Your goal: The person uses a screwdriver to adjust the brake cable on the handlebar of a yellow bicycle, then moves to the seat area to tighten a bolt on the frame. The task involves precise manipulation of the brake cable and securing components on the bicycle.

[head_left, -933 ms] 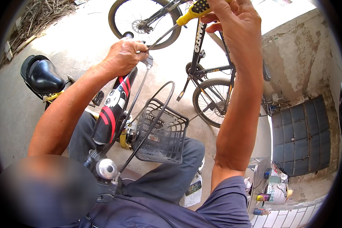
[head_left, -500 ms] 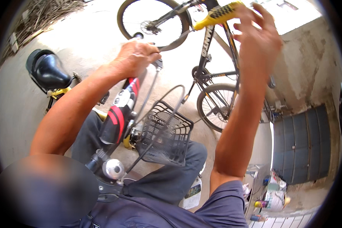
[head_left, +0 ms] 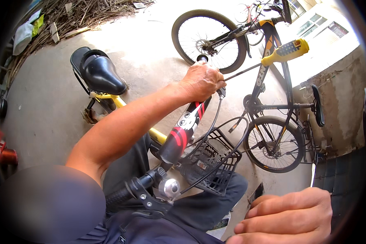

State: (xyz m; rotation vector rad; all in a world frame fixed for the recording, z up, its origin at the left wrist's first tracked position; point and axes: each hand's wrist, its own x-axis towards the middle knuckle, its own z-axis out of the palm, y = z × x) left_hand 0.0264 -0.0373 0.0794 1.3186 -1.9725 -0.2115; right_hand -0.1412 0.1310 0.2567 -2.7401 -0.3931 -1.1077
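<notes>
My left hand point(head_left: 202, 81) is closed round the handlebar point(head_left: 188, 120) near its upper end, beside a brake lever. A yellow screwdriver point(head_left: 284, 53) stands out rightward, its handle out of any hand and its shaft meeting the bar at my left fingers; the tip is hidden. The bar has a black pad with red stripes and a cartoon face. My right hand point(head_left: 282, 215) is low at the right, fingers curled, their inner side hidden. Nearer me are a silver bell point(head_left: 169, 188) and lever. The black basket point(head_left: 209, 162) hangs under the bar.
The yellow bicycle's saddle point(head_left: 103, 77) is at upper left. A black mountain bike point(head_left: 272, 105) stands ahead and right. Brushwood point(head_left: 69, 16) lies at back left, a red object point(head_left: 6, 150) at left edge. A stained wall point(head_left: 341, 101) and dark panelled door point(head_left: 337, 183) are at right.
My right hand has left the screwdriver and dropped to the lower right; the screwdriver stays out by the bar. The view has swung, so the bicycles appear further right.
</notes>
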